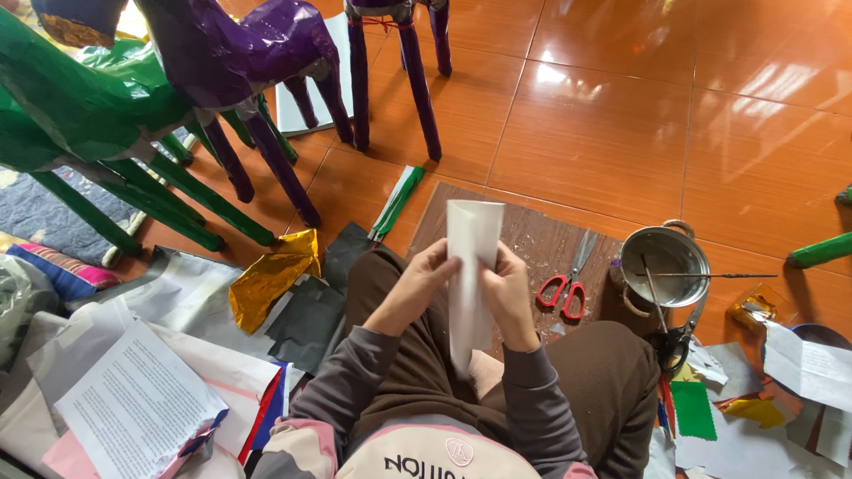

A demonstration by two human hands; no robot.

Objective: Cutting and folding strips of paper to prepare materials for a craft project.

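I sit on the floor with both hands raised over my lap. Between them is a folded strip of white paper [469, 266], held upright with its top end standing above my fingers. My left hand [417, 288] grips the paper's left edge. My right hand [509, 297] pinches its right edge. Under the hands lies a brown wooden board [532, 239]. Red-handled scissors [568, 284] rest on that board, just right of my right hand.
Purple [266, 62] and green [80, 115] paper-covered animal figures stand at the upper left. A small metal pot [664, 262] with sticks across it sits right of the scissors. Gold foil [271, 275], grey sheets, printed paper [133, 399] and coloured scraps [692, 408] litter the tiled floor.
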